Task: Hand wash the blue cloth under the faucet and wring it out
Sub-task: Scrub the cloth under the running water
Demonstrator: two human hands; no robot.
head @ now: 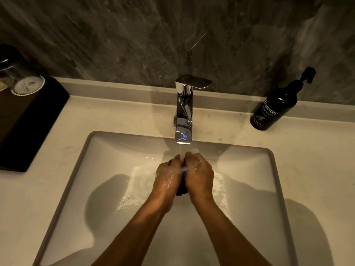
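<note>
Blue cloth [182, 186] mostly hidden between hands.

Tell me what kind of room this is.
Likely a hotel bathroom: a sink set in a counter, a chrome faucet running, a hand wash bottle, and capped glasses on a tray.
</note>
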